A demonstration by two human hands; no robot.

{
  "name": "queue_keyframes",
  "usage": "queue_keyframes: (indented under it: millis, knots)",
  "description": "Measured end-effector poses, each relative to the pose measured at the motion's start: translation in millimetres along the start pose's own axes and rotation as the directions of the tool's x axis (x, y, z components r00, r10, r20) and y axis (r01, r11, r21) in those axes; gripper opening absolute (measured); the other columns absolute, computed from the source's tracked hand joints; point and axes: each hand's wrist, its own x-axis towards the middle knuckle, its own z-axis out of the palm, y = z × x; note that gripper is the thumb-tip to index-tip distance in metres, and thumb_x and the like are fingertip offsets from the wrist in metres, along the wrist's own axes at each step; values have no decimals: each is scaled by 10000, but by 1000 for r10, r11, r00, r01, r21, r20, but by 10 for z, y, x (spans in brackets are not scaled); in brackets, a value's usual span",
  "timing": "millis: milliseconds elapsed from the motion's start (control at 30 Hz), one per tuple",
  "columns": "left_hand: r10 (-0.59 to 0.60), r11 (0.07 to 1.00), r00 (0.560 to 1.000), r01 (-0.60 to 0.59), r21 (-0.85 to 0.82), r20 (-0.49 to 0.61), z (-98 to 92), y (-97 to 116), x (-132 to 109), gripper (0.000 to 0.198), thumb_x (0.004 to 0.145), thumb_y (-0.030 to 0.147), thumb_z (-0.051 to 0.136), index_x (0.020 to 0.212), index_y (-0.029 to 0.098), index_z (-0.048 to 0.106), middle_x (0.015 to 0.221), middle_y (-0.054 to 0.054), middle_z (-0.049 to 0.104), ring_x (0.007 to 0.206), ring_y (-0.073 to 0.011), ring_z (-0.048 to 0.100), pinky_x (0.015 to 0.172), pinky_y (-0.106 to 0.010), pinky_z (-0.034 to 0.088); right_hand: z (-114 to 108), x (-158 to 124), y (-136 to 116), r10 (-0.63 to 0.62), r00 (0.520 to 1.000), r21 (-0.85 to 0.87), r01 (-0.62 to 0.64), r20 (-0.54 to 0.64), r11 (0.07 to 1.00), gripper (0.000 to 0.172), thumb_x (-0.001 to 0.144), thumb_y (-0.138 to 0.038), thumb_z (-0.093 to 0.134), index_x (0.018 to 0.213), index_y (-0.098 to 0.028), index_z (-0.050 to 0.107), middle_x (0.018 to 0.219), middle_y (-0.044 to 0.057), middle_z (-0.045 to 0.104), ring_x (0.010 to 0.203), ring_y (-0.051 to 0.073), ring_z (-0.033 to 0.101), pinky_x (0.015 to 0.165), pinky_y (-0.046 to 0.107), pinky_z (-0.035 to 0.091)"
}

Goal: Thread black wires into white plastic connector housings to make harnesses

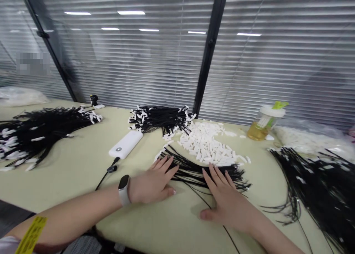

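My left hand (154, 183) lies flat on the pale yellow-green table (83, 172), fingers stretched out, touching the left end of a bundle of thin black cords (194, 170). My right hand (226, 202) also lies flat with fingers spread, its fingertips resting on the same bundle. Neither hand grips anything. Just beyond the bundle spreads a heap of small white plastic pieces (206, 145). A white band (124, 189) sits on my left wrist.
More black cords with white ends lie at the back centre (161, 119), far left (36, 130) and right (324, 187). A white power bank (126, 144) with a cable, a lidded jar of yellow liquid (263, 124) and clear bags (307, 139) are on the table. Glass with blinds stands behind.
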Motion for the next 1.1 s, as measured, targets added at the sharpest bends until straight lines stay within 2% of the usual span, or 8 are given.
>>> queue_keyframes:
  millis: [133,233,500,600,667,733,967,1100]
  knots:
    - [-15,1000,999,14,28,40,-28,21,10,643,833,518,326,1372,192,201,1464,-145,110,1334,-307,44,1058,-474,131,-28,36,98,-34,999,-10,34,-17,999,755,794,-566,372,1398,-228,71,1443,62,90,1323,255,98,1057,485,143]
    - [-27,999,998,24,45,65,-46,32,10,640,837,502,328,1375,185,191,1464,-149,105,1333,-307,30,1057,-486,116,-41,83,249,-31,991,-96,18,-129,995,633,830,-481,368,1386,-242,184,1425,42,204,1303,233,208,1050,468,190]
    - [-1,1000,989,0,2,148,-175,-4,-61,698,812,543,360,1380,181,179,1460,-155,102,1335,-296,41,1058,-468,129,-121,96,556,38,959,-137,-79,-280,987,509,823,-418,419,1256,-156,460,1336,149,374,1233,310,327,1011,552,175]
    - [-38,999,999,38,7,-20,-247,-171,13,606,850,509,301,1368,208,209,1439,-103,251,1325,-245,178,1060,-420,165,-118,83,564,-25,965,-120,-7,-262,993,408,824,-413,427,1140,-203,574,1280,116,451,1179,270,409,1005,502,252]
    - [-122,992,974,128,21,-189,-267,-321,109,523,884,436,259,1340,180,274,1384,-101,361,1280,-231,286,1046,-403,203,-113,87,541,-68,965,-104,43,-253,994,353,829,-375,432,1097,-225,606,1265,101,470,1159,255,435,995,478,289]
    - [-183,981,948,194,19,-261,-254,-470,221,480,896,367,244,1310,138,320,1323,-130,428,1219,-246,364,1015,-412,247,-113,94,508,-110,964,-84,92,-244,992,316,838,-320,426,1080,-249,616,1239,77,500,1126,234,471,981,454,320]
    - [-262,965,914,247,-87,-309,-137,-716,504,346,855,355,328,1048,185,558,1054,-87,606,1026,-239,520,882,-363,392,-185,43,390,-154,962,-6,157,-226,988,274,840,-272,428,1001,-268,649,1070,30,621,1011,215,554,913,435,387]
    - [-298,950,907,251,-187,-297,-120,-710,544,236,790,317,404,889,174,563,924,-67,629,854,-212,586,740,-314,455,-234,16,263,-98,967,68,117,-237,991,248,842,-310,437,945,-257,657,923,23,655,869,193,588,771,348,447]
